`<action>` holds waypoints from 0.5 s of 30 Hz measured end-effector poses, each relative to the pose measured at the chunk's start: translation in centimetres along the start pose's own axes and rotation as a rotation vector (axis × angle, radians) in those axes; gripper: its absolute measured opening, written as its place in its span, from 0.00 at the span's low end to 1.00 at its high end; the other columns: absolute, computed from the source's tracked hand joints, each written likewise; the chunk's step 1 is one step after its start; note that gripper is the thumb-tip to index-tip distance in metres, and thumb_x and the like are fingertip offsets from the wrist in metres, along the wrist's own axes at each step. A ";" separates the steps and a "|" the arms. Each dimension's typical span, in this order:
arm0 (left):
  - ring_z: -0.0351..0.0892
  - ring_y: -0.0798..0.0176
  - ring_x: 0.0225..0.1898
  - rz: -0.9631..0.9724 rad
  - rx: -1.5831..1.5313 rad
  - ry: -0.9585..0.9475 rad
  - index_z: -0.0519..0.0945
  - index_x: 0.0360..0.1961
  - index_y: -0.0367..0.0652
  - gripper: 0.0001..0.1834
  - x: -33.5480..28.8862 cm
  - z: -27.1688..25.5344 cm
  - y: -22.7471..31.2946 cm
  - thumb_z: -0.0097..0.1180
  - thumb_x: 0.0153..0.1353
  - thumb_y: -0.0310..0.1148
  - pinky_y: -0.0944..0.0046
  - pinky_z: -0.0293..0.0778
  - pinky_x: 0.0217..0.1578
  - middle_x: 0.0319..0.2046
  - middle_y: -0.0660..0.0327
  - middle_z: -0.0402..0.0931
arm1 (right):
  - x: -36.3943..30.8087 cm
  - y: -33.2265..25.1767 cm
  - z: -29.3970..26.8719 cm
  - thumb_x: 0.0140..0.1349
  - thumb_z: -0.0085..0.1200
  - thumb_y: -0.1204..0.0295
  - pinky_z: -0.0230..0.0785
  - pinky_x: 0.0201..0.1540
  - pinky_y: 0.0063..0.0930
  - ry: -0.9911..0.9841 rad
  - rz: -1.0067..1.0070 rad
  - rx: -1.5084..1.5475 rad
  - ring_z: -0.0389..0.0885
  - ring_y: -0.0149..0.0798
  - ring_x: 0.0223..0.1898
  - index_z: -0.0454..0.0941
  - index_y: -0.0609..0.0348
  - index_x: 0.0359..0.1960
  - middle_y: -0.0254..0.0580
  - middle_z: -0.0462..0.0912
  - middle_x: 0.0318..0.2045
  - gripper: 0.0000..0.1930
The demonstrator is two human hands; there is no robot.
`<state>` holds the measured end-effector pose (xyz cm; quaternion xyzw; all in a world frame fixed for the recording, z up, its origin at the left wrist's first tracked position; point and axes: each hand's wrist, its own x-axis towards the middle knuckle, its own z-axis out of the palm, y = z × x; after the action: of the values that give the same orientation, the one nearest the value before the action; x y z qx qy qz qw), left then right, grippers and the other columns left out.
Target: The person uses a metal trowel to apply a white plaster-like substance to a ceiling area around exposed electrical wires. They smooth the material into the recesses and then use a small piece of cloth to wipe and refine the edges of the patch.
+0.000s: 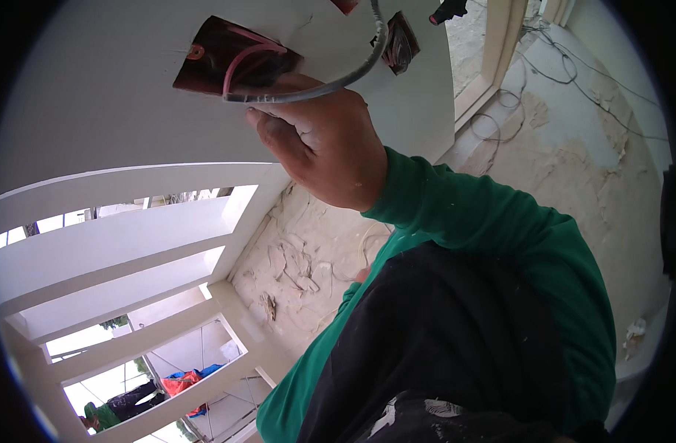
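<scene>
At a dark reddish-brown recessed box point(212, 53) in the pale wall, my right hand point(327, 136) is closed, thumb and fingers pinched at the end of a grey cable point(330, 85). From the cable's end a pink wire point(243, 60) curves back into the box. The cable loops up and right, out of the top of the picture. A small orange round piece point(195, 52) shows on the box's left side. Only a sliver of my left hand point(364, 275) appears beside my green sleeve, low by my body; its fingers are hidden.
A second box opening point(401, 46) lies right of the first. Loose dark cables point(567, 63) trail over the dusty floor point(559, 184), near a door frame point(493, 44). Debris point(294, 269) lies below the wall. Beyond openings at lower left, another person point(113, 406) is seen.
</scene>
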<state>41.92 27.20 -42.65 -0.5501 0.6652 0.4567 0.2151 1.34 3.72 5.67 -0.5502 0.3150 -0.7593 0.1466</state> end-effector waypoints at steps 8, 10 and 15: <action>0.80 0.33 0.43 0.042 0.018 0.016 0.61 0.65 0.51 0.25 2.0 -0.6 0.2 0.40 0.69 0.45 0.42 0.73 0.44 0.42 0.37 0.79 | -0.3 0.0 0.3 0.58 0.56 0.81 0.74 0.31 0.36 0.032 -0.016 0.028 0.81 0.48 0.28 0.79 0.63 0.43 0.47 0.80 0.28 0.11; 0.79 0.33 0.43 0.048 0.023 0.015 0.60 0.66 0.52 0.25 2.0 -0.6 0.1 0.40 0.69 0.45 0.42 0.73 0.44 0.42 0.37 0.79 | -1.5 0.3 -0.1 0.58 0.56 0.81 0.74 0.30 0.36 0.053 0.042 -0.010 0.80 0.49 0.28 0.78 0.63 0.41 0.47 0.79 0.28 0.08; 0.79 0.32 0.44 0.068 0.024 0.032 0.60 0.67 0.52 0.26 2.6 -0.2 -0.4 0.39 0.69 0.45 0.41 0.73 0.44 0.43 0.36 0.79 | -0.5 -0.5 0.7 0.59 0.55 0.82 0.74 0.31 0.36 0.036 0.027 0.023 0.81 0.47 0.26 0.79 0.64 0.43 0.47 0.80 0.29 0.11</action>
<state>41.53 25.61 -44.78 -0.5318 0.6924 0.4468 0.1956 2.20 4.22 5.74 -0.5304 0.3165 -0.7706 0.1574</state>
